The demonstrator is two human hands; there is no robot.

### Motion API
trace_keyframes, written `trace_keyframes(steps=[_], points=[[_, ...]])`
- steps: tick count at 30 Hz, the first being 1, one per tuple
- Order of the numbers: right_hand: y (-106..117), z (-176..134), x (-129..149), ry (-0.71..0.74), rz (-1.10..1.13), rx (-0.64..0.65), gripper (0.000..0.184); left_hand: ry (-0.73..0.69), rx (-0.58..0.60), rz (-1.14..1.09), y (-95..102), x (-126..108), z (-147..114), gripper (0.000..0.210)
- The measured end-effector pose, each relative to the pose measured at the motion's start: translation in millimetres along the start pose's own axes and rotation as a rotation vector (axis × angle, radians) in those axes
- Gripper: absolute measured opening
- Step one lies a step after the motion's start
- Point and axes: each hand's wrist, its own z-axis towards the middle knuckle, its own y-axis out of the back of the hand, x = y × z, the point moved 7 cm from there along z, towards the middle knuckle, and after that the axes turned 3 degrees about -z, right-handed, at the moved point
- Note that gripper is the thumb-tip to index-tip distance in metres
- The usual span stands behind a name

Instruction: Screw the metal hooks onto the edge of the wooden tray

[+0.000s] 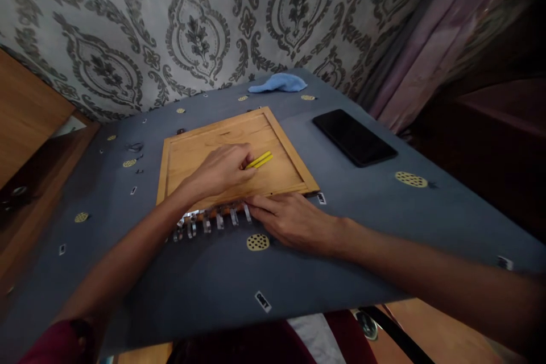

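A framed wooden panel [222, 153] lies on the cloth-covered table, with a row of several shiny metal hooks [219, 219] along its near edge. My left hand [224, 168] is above the panel, its fingers closed around a slim yellow two-pronged tool [261, 160] that looks like tweezers. Both yellow prongs point right; the rest of the tool is hidden in the hand. At the panel's near edge, my right hand [294, 222] grips the wood beside the rightmost hook, fingers pressed together. Its fingertips are partly hidden.
A black phone [354, 136] lies to the right of the panel. Behind it is a crumpled blue cloth [279, 83] near the patterned wall. Small dark pieces [135, 147] are on the left of the grey tablecloth [205, 290]. Wooden furniture [29, 119] stands at the left.
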Motion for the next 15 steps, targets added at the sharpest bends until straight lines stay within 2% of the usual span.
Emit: trace_keyframes(steps=[1, 3, 5, 8, 10, 15], points=[[0.4, 0.0, 0.2, 0.005, -0.002, -0.009, 0.035, 0.007, -0.033, -0.025, 8.6, -3.2, -8.2, 0.010], [0.9, 0.1, 0.1, 0.009, -0.005, -0.033, 0.036, 0.003, -0.204, -0.160, 30.4, -11.0, -28.6, 0.013], [0.1, 0.1, -0.2, 0.010, -0.012, -0.054, 0.036, -0.016, -0.324, -0.260, 42.5, -19.0, -50.2, 0.011], [-1.7, 0.1, -0.5, 0.011, -0.023, -0.087, 0.035, -0.050, -0.474, -0.356, 46.2, -26.6, -75.5, 0.030], [-1.4, 0.2, -1.0, 0.005, -0.026, -0.115, 0.035, -0.054, -0.530, -0.348, 42.4, -27.5, -83.9, 0.039], [0.5, 1.0, -1.6, -0.003, -0.023, -0.103, 0.036, -0.065, -0.555, -0.199, 37.5, -26.3, -86.9, 0.046]])
